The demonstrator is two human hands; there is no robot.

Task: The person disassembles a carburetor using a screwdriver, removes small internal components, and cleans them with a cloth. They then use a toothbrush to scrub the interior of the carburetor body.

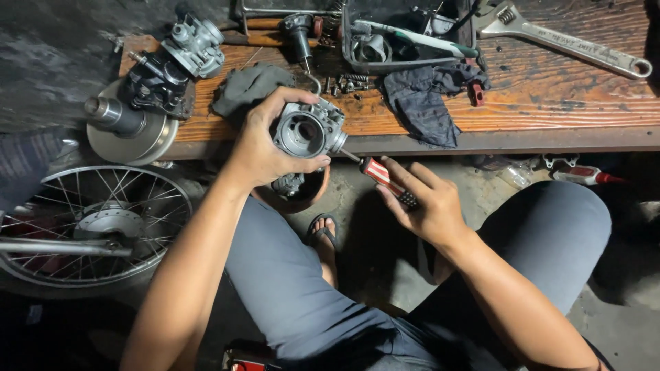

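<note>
Now my left hand (258, 148) grips the grey metal carburettor body (308, 130) mid-frame; my right hand (426, 203) closes around the red-striped screwdriver (385, 180), tip at its side, a screw-turning step calling for steady alignment.

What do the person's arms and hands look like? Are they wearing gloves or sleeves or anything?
No gloves and no sleeves in view. Both forearms are bare from the bottom edge of the picture up to the fingers. The left hand and the right hand show no rings, watch or bracelet that I can see. The fingers are slim with short nails. Lower down, the person wears blue-grey trousers and a dark sandal.
</note>
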